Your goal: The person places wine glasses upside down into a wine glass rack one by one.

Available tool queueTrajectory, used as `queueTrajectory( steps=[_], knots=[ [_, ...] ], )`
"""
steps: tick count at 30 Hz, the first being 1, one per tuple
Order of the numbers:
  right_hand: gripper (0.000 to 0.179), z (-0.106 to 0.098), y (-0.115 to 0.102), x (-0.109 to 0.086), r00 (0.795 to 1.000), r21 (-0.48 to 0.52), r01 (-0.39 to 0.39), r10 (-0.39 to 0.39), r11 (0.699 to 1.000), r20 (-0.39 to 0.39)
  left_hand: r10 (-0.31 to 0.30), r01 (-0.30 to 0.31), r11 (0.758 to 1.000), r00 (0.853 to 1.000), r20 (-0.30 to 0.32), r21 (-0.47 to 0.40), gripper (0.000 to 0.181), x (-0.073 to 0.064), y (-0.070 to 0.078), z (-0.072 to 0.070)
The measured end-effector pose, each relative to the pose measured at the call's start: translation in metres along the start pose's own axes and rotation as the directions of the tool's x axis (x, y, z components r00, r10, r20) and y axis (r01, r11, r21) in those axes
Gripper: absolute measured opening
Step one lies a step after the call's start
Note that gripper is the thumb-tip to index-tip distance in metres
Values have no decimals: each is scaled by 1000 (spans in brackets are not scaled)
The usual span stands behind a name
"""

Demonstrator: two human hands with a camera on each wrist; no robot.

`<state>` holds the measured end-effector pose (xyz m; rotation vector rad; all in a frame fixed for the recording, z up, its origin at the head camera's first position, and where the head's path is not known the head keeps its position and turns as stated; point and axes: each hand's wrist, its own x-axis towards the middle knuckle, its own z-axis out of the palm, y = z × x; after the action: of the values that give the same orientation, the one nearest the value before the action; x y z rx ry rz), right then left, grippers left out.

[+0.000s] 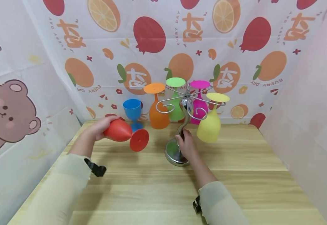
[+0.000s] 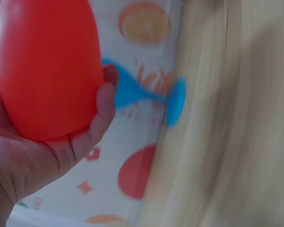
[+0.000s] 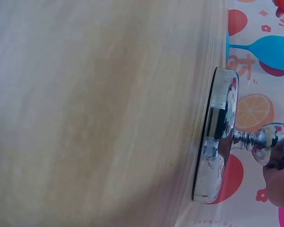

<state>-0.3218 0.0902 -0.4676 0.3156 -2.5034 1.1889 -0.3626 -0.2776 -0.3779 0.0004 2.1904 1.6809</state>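
Note:
My left hand [image 1: 102, 126] grips a red goblet [image 1: 119, 130] by its bowl, tipped on its side above the table with its foot toward the rack. In the left wrist view the fingers [image 2: 104, 106] wrap round the red bowl. My right hand [image 1: 188, 145] holds the curved stem of a chrome glass rack [image 1: 177, 153] just over its round base, which stands on the table. Upside down from the rack's curled arms hang an orange goblet [image 1: 159, 115], a green goblet [image 1: 176, 109], a magenta goblet [image 1: 199, 107] and a yellow goblet [image 1: 209, 126].
A blue goblet [image 1: 132, 109] stands upright at the back of the wooden table [image 1: 140, 193], behind the red one. A fruit-print cloth [image 1: 163, 40] hangs along the table's back edge, and a bear-print sheet [image 1: 5, 112] covers the left side.

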Motion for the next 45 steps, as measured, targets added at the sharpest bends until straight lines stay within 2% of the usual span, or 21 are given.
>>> queueTrajectory(
  steps=[2, 4, 6, 10, 12, 13, 15, 17, 18, 20, 25, 27, 31, 35, 38, 41, 43, 45],
  knots=[
    [37, 0, 1, 0, 1000, 1, 5, -5, 1000, -16, -7, 12, 986, 1000, 30, -164, 58, -2, -8, 14],
    [37, -1, 1, 0, 1000, -4, 9, -9, 1000, -26, 4, 12, 952, 999, 52, -305, 50, -5, -15, 29],
    [37, -1, 1, -1, 1000, -8, -7, 7, 1000, -29, 31, 6, 903, 996, 79, -429, 43, -8, -20, 46],
    [33, -2, -1, -2, 998, -32, -47, 46, 998, -31, 127, -24, 801, 983, 131, -598, 42, -19, -25, 79],
    [30, -1, -3, -2, 998, -36, -65, 64, 997, -26, 205, -47, 755, 964, 168, -654, 45, -26, -27, 93],
    [29, 0, -4, -2, 997, -40, -71, 70, 997, -23, 250, -54, 733, 949, 194, -678, 46, -29, -27, 99],
    [28, 1, -7, -3, 996, -53, -86, 85, 995, -22, 331, -53, 681, 912, 242, -730, 47, -33, -27, 109],
    [27, 3, -9, -3, 995, -68, -104, 103, 992, -16, 396, -42, 641, 874, 283, -767, 48, -35, -24, 119],
    [28, 3, -10, -3, 994, -78, -109, 108, 991, -16, 415, -32, 622, 861, 294, -783, 49, -36, -23, 122],
    [29, 3, -13, -3, 993, -96, -119, 118, 988, -12, 427, -14, 596, 853, 302, -803, 50, -38, -19, 129],
    [38, -1, -20, -4, 991, -108, -125, 130, 986, 38, 399, -11, 584, 874, 275, -812, 54, -42, -15, 136],
    [43, -4, -23, -7, 987, -99, -135, 142, 986, 69, 402, -17, 580, 876, 267, -815, 55, -44, -15, 135],
    [49, -15, -30, -17, 980, -91, -160, 169, 983, 102, 421, -14, 558, 866, 269, -829, 57, -47, -13, 135],
    [45, -28, -39, -25, 976, -130, -166, 182, 978, 121, 438, -18, 557, 856, 275, -830, 60, -49, -9, 140],
    [40, -38, -50, -29, 971, -137, -163, 184, 977, 154, 442, -22, 559, 854, 275, -829, 62, -49, -7, 143],
    [34, -48, -63, -35, 966, -98, -131, 149, 987, 210, 452, -22, 563, 845, 285, -826, 59, -50, -6, 146],
    [30, -54, -71, -38, 966, -35, -86, 92, 996, 241, 459, -25, 571, 838, 294, -821, 57, -50, -6, 148],
    [26, -57, -79, -42, 972, 27, -31, 24, 999, 235, 463, -32, 584, 834, 301, -811, 56, -51, -5, 150]
  ],
)
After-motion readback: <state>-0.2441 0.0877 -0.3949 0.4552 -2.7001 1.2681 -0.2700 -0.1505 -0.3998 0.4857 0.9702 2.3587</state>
